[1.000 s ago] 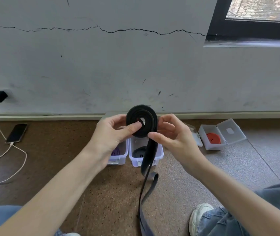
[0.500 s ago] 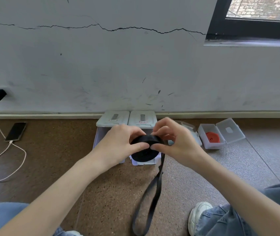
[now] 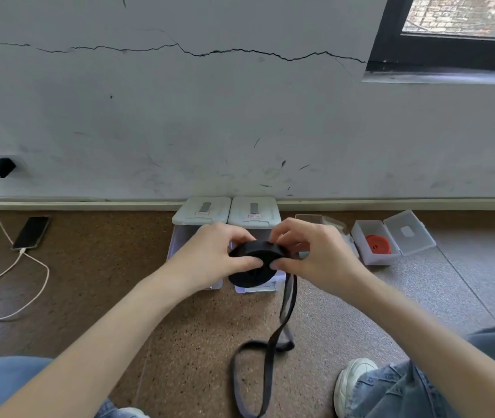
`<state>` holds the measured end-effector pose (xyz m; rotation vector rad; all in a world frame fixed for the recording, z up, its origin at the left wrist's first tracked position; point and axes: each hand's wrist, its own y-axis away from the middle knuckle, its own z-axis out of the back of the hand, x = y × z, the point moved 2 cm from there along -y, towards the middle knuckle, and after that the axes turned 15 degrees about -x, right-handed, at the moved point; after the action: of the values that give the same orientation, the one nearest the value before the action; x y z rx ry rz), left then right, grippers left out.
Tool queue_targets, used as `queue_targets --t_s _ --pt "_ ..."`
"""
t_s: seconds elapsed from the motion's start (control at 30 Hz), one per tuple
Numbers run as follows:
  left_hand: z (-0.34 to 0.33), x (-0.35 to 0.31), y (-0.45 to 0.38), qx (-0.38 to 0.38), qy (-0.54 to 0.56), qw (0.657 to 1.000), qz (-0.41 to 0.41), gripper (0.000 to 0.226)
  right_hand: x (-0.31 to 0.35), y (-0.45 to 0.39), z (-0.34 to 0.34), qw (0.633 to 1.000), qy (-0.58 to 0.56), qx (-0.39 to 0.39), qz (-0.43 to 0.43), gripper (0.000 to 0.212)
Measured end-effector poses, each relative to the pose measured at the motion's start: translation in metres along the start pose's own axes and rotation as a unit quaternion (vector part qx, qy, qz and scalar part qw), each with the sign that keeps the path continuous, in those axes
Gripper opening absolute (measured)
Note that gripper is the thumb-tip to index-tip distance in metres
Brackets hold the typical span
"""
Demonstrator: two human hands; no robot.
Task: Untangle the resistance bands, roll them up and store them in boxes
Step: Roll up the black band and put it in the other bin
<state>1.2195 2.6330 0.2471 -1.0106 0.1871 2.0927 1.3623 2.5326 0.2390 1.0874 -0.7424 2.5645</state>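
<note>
Rolling step in hand, judged part done: black resistance band (image 3: 255, 251) wound into a flat coil, held level above the floor, over the near edge of the two open boxes by the far wall. Left hand (image 3: 213, 254) gripping the coil's left side, thumb pressed on the near rim; right hand (image 3: 315, 254) pinching the right side where the loose strap leaves the coil. Unrolled tail (image 3: 266, 357) hanging down from the right hand, crossing itself in a loop on the brown floor (image 3: 89, 297), near end running out of view at the bottom edge. Right-hand open box (image 3: 255, 289) directly below the coil, contents hidden; left-hand open box (image 3: 180, 242) mostly covered by the left hand. Small clear case (image 3: 374, 254) to the right, lid open, holding a rolled red band (image 3: 377, 243). Phone (image 3: 31, 232) on a charging cable, far left. Next move, by judgement: feeding in the remaining tail under steady tension, keeping the coil tight, then setting it into a box.
</note>
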Motion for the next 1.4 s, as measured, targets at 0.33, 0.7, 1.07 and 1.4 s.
queue_targets --t_s 0.33,0.7,1.07,1.4 --pt "0.015 0.002 -0.006 -0.082 0.360 0.919 0.136 0.028 0.006 -0.006 0.013 0.948 -0.288 -0.046 -0.125 0.037" --pt "0.006 0.003 0.001 0.077 0.091 0.990 0.076 0.020 0.008 0.000 0.009 0.997 -0.037 0.065 -0.004 0.041" --pt "0.016 -0.007 -0.003 -0.069 0.317 0.943 0.078 0.020 0.008 0.000 0.017 0.928 -0.341 0.040 -0.145 0.032" --pt "0.002 0.008 -0.001 -0.072 0.330 0.929 0.150 0.034 0.001 0.004 0.008 0.942 -0.301 -0.021 -0.150 0.030"
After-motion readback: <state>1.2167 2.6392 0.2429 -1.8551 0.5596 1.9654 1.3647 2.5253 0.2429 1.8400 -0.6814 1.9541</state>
